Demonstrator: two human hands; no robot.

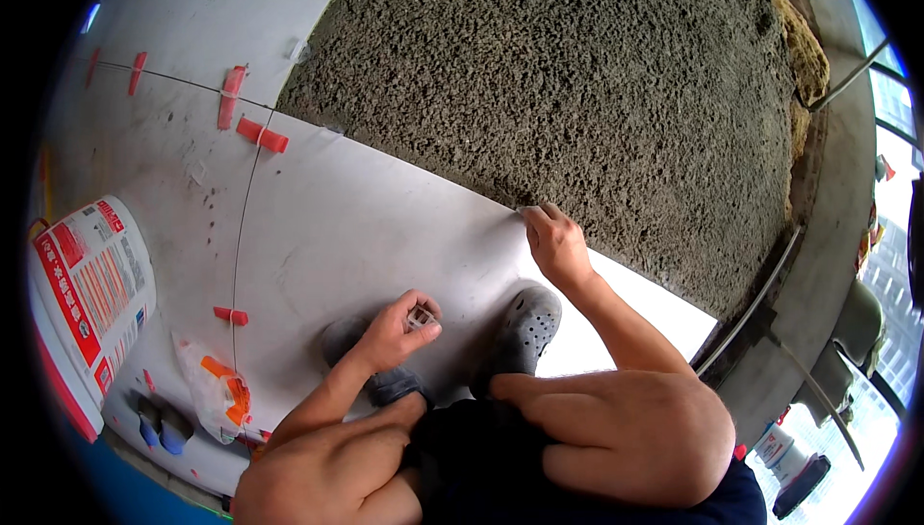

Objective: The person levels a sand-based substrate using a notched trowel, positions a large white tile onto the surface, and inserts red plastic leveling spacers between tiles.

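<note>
My left hand (404, 331) is closed around small clear plastic pieces (422, 320) that look like spacer clips, above the pale floor tile (318, 217). My right hand (551, 241) rests at the tile's far edge, beside grey granular mortar (549, 73), fingers bent and together; what they hold, if anything, is hidden. My grey clogs (515, 332) stand on the tile between my arms. Red wedges (260, 135) in clear clips sit across the joints to the upper left, and another red wedge (231, 315) lies on the left joint.
A white bucket with red labels (91, 304) stands at left, near a plastic bag with orange items (217, 390) and blue-and-dark objects (171, 429). Along the right are a metal bar (751, 304), a ledge (833, 140), windows and a white container (780, 453).
</note>
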